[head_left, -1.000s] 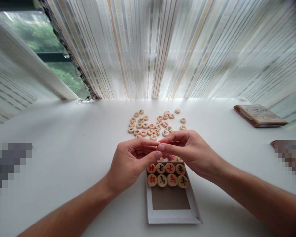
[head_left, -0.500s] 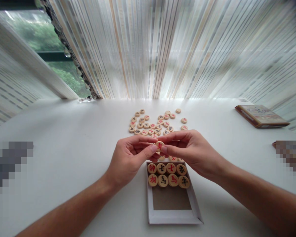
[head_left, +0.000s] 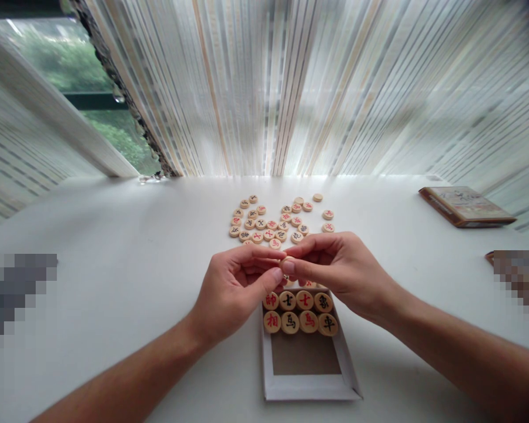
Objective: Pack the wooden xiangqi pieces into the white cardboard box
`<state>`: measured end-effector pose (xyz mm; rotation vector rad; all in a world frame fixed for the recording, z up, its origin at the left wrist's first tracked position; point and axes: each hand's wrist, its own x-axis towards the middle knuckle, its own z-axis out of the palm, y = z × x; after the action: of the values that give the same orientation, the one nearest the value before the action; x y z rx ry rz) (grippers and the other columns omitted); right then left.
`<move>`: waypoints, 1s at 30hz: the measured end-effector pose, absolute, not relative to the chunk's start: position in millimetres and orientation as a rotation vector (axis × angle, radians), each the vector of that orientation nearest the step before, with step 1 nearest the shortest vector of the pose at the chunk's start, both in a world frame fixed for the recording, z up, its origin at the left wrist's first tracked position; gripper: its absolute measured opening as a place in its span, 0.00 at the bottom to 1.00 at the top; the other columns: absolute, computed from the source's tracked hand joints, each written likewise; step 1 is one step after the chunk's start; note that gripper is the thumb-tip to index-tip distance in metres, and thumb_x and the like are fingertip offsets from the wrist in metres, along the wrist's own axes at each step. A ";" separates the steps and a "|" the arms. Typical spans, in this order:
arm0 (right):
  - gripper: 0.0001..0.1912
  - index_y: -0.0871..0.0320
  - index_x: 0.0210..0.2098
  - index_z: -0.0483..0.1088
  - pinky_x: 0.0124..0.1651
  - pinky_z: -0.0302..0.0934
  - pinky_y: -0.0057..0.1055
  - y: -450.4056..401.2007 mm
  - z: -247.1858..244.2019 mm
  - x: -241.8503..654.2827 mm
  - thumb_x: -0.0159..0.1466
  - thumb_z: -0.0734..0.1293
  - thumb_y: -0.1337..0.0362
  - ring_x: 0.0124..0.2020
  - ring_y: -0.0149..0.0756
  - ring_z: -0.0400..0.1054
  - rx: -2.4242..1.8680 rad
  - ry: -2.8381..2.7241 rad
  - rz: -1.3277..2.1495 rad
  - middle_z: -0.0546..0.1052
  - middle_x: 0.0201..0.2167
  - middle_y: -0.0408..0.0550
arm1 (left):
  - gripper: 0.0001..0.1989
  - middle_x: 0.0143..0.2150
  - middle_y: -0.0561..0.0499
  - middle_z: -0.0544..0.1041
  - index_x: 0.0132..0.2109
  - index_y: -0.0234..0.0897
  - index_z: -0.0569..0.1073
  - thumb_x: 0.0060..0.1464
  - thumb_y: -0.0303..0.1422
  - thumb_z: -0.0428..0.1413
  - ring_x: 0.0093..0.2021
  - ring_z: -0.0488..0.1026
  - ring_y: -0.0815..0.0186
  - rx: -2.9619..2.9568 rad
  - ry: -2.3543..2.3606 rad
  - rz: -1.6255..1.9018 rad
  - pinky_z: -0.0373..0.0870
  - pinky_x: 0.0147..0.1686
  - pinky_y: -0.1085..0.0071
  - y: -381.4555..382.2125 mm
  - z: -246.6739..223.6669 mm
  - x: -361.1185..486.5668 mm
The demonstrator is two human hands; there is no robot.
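Observation:
Over the far end of a shallow box (head_left: 268, 376), both hands meet at one round wooden Chinese chess piece (head_left: 285, 259). My right hand (head_left: 339, 264) pinches it, its thumb covering most of the face. My left hand (head_left: 231, 282) has curled fingers at the piece's left side, the index fingertip at its upper edge and the thumb just below. Inside the box are two rows of pieces with red or black characters, among them a black-marked piece (head_left: 328, 324) at the right end of the nearer row. More pieces behind the box are partly hidden by my fingers.
Many loose chess pieces, such as a red-marked one (head_left: 275, 243), lie scattered on the white table (head_left: 158, 235) beyond my hands. A flat boxed item (head_left: 467, 205) rests at the far right. Striped curtains (head_left: 247, 88) hang behind the table.
The held piece's red character faced me earlier; now my right thumb has slid left over it. My left thumb has dropped slightly lower on the piece's left side.

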<state>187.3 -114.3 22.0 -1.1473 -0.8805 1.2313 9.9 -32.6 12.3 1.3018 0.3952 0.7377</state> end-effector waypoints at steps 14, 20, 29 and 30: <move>0.21 0.53 0.42 0.87 0.39 0.79 0.30 -115.2 21.2 187.7 0.48 0.87 0.67 0.34 0.37 0.81 -1.093 -0.923 1.236 0.87 0.33 0.49 | 0.13 0.35 0.50 0.88 0.40 0.34 0.84 0.47 0.23 0.75 0.36 0.86 0.65 1.277 0.465 0.766 0.85 0.38 0.77 -29.5 10.0 9.7; 0.18 0.54 0.43 0.87 0.43 0.79 0.30 -115.8 18.6 186.0 0.53 0.85 0.67 0.37 0.38 0.83 -1.094 -1.011 1.137 0.87 0.36 0.50 | 0.14 0.37 0.50 0.88 0.41 0.35 0.85 0.46 0.21 0.74 0.38 0.86 0.65 1.351 0.494 0.834 0.85 0.41 0.77 -30.8 7.9 8.5; 0.13 0.55 0.40 0.86 0.45 0.80 0.35 -115.2 16.7 188.4 0.56 0.83 0.65 0.39 0.40 0.82 -1.133 -1.135 0.941 0.87 0.37 0.50 | 0.10 0.40 0.49 0.89 0.41 0.36 0.87 0.49 0.25 0.74 0.41 0.87 0.61 1.494 0.537 0.951 0.86 0.46 0.71 -29.7 7.7 8.5; 0.12 0.55 0.41 0.86 0.46 0.80 0.36 -115.2 16.5 188.6 0.56 0.83 0.64 0.40 0.41 0.82 -1.144 -1.139 0.930 0.87 0.37 0.50 | 0.10 0.40 0.48 0.89 0.41 0.36 0.87 0.50 0.26 0.74 0.41 0.87 0.61 1.494 0.542 0.950 0.86 0.46 0.70 -29.7 8.1 8.5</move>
<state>188.6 -115.2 16.5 -1.1440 -1.1393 0.9302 8.5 -29.7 8.1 1.4939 0.5423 0.9503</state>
